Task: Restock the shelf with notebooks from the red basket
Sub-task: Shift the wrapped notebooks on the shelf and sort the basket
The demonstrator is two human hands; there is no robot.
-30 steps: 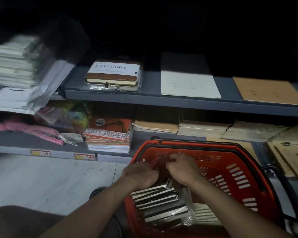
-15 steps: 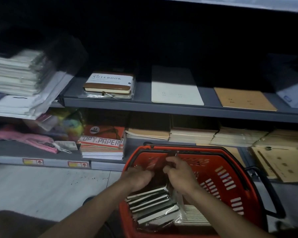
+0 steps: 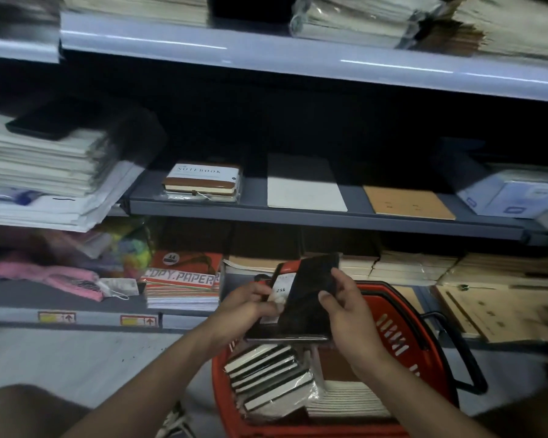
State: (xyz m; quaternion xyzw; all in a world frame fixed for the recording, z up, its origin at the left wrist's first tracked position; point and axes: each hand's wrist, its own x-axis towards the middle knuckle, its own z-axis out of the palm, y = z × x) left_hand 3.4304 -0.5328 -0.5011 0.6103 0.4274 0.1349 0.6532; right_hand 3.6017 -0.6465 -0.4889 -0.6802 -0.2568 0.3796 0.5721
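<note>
Black notebooks [image 3: 307,298] now lifted out of red basket [image 3: 402,336], held above its far rim. Grasped by left hand [image 3: 247,311] and right hand [image 3: 342,308]. Wrapped stack [image 3: 269,377] left in basket.

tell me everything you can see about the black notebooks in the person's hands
The black notebooks are a small bundle with dark, glossy covers; a white tag handwritten "25k" shows on the left one. They are held tilted above the red basket, clear of the shelf. The left hand grips the lower left side; the right hand pinches the right edge.
</note>
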